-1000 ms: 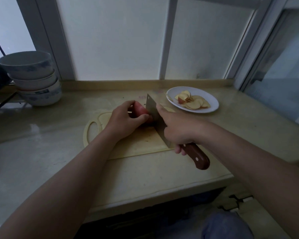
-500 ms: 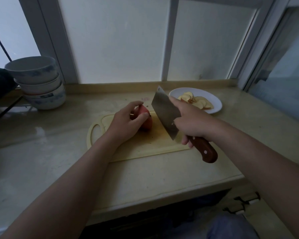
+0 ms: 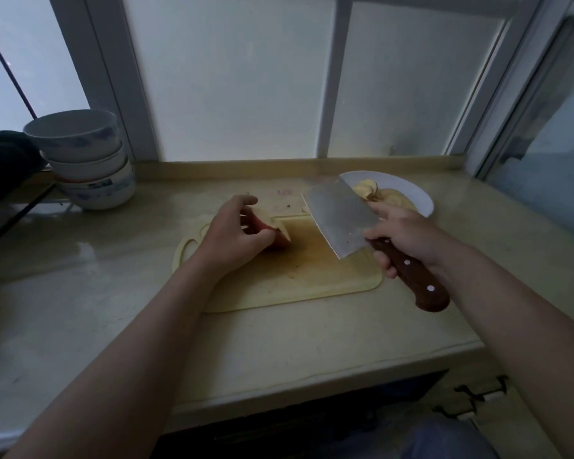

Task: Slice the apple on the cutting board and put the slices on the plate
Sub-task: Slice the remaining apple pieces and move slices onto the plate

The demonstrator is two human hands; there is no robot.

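Now the steel cleaver (image 3: 338, 220) has swung right, clear of the apple piece (image 3: 280, 239). Its broad blade tilts over the pale plastic cutting board (image 3: 312, 279), near the round white plate (image 3: 415, 195) of slices (image 3: 365, 190). The right hand (image 3: 408, 233) grips its riveted wooden handle. The left hand (image 3: 232, 236) curls round the red apple piece on the board.

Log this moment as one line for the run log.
left hand: holds apple on board | right hand: grips cleaver, blade off apple | plate: slices | apple part-sliced
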